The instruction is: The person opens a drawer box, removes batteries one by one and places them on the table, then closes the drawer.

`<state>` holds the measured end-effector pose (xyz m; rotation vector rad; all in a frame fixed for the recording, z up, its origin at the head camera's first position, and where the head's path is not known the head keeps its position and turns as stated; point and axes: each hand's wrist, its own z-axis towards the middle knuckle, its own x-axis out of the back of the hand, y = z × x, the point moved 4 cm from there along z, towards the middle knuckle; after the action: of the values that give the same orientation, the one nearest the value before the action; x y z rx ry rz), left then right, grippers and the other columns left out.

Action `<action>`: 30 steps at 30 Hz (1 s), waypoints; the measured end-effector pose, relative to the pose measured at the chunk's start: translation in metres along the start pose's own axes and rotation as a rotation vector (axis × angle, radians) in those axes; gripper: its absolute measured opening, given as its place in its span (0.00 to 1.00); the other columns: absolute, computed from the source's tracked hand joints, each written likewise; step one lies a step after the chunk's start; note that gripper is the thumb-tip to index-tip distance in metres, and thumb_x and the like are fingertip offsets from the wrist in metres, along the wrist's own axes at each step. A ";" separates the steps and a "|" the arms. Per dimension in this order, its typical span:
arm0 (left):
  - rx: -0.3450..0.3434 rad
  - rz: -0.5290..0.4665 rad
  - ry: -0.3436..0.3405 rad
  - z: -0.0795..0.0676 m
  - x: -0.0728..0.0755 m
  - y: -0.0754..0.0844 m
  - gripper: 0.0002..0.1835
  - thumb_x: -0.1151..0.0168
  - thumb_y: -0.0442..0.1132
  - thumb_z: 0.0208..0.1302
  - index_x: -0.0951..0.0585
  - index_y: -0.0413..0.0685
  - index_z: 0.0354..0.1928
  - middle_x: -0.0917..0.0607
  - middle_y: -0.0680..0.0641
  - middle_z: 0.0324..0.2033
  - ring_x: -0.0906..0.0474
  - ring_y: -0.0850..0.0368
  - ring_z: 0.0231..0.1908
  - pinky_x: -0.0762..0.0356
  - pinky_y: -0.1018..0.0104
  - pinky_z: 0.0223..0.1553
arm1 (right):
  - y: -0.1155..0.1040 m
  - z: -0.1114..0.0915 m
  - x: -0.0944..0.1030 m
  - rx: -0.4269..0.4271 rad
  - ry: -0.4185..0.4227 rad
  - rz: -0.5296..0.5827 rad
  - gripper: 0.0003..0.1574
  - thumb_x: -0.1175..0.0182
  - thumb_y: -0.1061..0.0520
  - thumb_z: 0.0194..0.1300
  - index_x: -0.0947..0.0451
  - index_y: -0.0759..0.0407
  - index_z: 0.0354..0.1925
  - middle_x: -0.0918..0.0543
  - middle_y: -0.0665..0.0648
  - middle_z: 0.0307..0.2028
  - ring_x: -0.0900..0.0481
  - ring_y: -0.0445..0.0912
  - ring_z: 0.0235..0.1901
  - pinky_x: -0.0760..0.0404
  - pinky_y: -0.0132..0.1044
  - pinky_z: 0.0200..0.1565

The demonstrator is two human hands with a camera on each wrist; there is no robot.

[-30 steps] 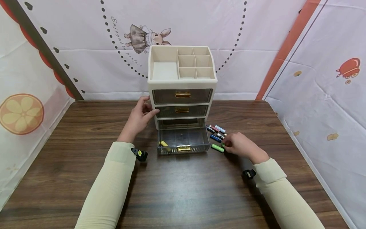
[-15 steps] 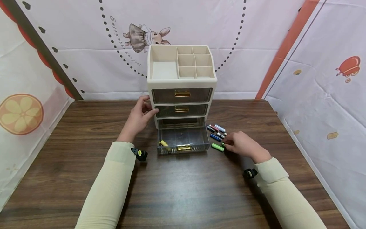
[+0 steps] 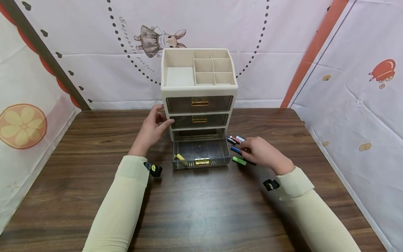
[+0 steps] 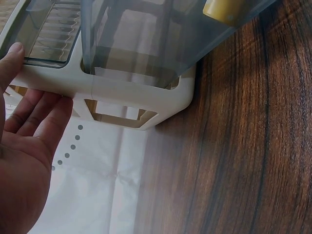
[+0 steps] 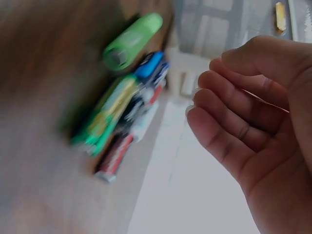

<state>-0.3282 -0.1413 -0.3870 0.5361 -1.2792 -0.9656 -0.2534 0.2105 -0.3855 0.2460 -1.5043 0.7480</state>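
Observation:
A cream drawer organizer (image 3: 199, 91) stands at the back of the table, its clear bottom drawer (image 3: 201, 152) pulled out. Inside lies a yellow battery (image 3: 180, 157), at the drawer's left end. My left hand (image 3: 151, 130) grips the organizer's left side, thumb on the front and fingers round the side wall, as the left wrist view shows. My right hand (image 3: 262, 154) hovers over the loose batteries, fingers loosely bent with nothing between them. Closest to it are a light green battery (image 5: 131, 43), a green-and-gold battery (image 5: 106, 114) and a blue battery (image 3: 236, 150).
More batteries, among them a red one (image 5: 114, 157), lie bunched right of the drawer. Two upper drawers with gold handles are closed, and a divided tray (image 3: 179, 76) tops the organizer. Printed cloth hangs behind the wooden table (image 3: 195, 210).
My right hand has lifted and shifted slightly left and away from me, now covering part of the battery cluster. My left hand keeps its hold on the organizer.

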 end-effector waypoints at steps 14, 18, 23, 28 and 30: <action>0.015 0.000 -0.002 0.003 -0.001 -0.004 0.33 0.41 0.54 0.66 0.41 0.62 0.70 0.22 0.42 0.46 0.22 0.48 0.51 0.26 0.50 0.48 | -0.047 0.032 0.013 0.123 0.081 0.014 0.10 0.39 0.57 0.66 0.17 0.57 0.44 0.17 0.51 0.37 0.20 0.41 0.34 0.20 0.38 0.38; 0.017 0.003 -0.003 0.003 -0.001 -0.004 0.33 0.41 0.55 0.66 0.41 0.62 0.70 0.21 0.42 0.46 0.22 0.47 0.51 0.26 0.50 0.48 | -0.057 0.044 0.009 0.144 0.078 0.017 0.11 0.38 0.56 0.66 0.18 0.58 0.45 0.17 0.52 0.37 0.18 0.42 0.35 0.19 0.38 0.39; 0.014 0.003 -0.003 0.002 -0.001 -0.004 0.33 0.41 0.55 0.66 0.41 0.63 0.70 0.21 0.42 0.46 0.22 0.47 0.51 0.26 0.50 0.48 | -0.064 0.057 0.001 0.169 0.076 0.023 0.12 0.38 0.55 0.66 0.18 0.60 0.45 0.17 0.54 0.38 0.17 0.43 0.38 0.19 0.38 0.41; 0.009 0.003 -0.006 0.002 -0.002 -0.006 0.33 0.42 0.56 0.66 0.41 0.63 0.70 0.21 0.43 0.45 0.22 0.47 0.50 0.26 0.51 0.48 | -0.069 0.067 -0.006 0.157 0.060 0.031 0.13 0.38 0.53 0.67 0.19 0.58 0.46 0.16 0.53 0.39 0.18 0.42 0.38 0.19 0.38 0.42; 0.006 0.005 -0.008 0.002 -0.002 -0.006 0.33 0.43 0.57 0.67 0.41 0.63 0.70 0.22 0.43 0.45 0.22 0.47 0.50 0.26 0.50 0.48 | -0.070 0.070 -0.007 0.149 0.053 0.033 0.14 0.39 0.52 0.68 0.19 0.58 0.47 0.16 0.53 0.40 0.18 0.42 0.38 0.20 0.37 0.42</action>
<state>-0.3324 -0.1428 -0.3926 0.5336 -1.2906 -0.9611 -0.2684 0.1139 -0.3652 0.3110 -1.4073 0.8880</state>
